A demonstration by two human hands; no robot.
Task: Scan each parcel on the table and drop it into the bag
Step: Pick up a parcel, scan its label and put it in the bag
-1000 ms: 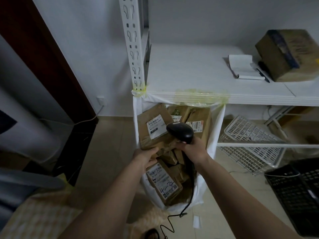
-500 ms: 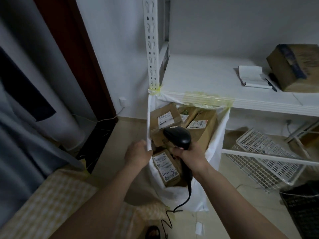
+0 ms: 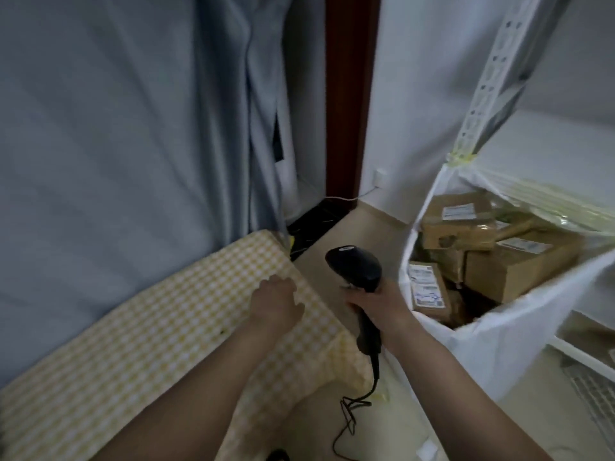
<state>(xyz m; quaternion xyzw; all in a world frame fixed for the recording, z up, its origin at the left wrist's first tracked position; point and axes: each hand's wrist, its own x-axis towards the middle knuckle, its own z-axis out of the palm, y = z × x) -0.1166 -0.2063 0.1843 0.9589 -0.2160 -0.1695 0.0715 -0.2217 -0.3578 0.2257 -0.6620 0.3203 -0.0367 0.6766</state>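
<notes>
Head view: right hand point(image 3: 376, 302) grips scanner point(image 3: 356, 266) beside bag point(image 3: 499, 341).

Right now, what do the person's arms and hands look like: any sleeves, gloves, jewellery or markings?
Both forearms are bare as far as the frame shows them, with no sleeve in view. The left hand and right hand wear no gloves. No watch, ring, band or marking shows on either, though the picture is dim and slightly blurred.
</notes>
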